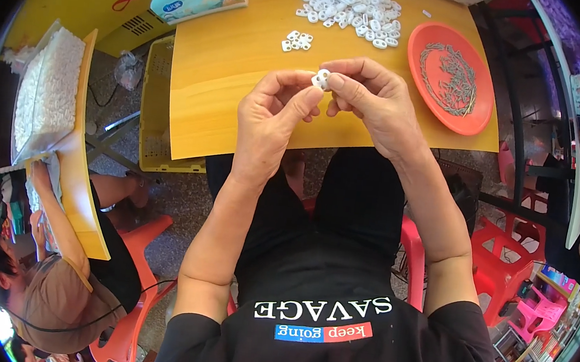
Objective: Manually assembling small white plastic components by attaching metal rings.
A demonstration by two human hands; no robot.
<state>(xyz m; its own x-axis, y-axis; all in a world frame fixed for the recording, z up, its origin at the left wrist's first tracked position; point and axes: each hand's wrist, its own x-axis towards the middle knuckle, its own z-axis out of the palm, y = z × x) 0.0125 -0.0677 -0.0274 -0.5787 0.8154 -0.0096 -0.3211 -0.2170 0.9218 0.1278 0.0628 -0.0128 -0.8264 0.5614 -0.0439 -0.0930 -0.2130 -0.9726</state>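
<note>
Small white plastic piece with holes, pinched between fingertips of both hands, above yellow table edge

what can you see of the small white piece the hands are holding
The small white piece looks like moulded plastic, rounded, with what seem to be holes through it; finer detail is too small to tell. It is held in the air above the yellow table, pinched between the fingertips of the left hand and the right hand. It resembles the pieces in the white pile further back.
</note>
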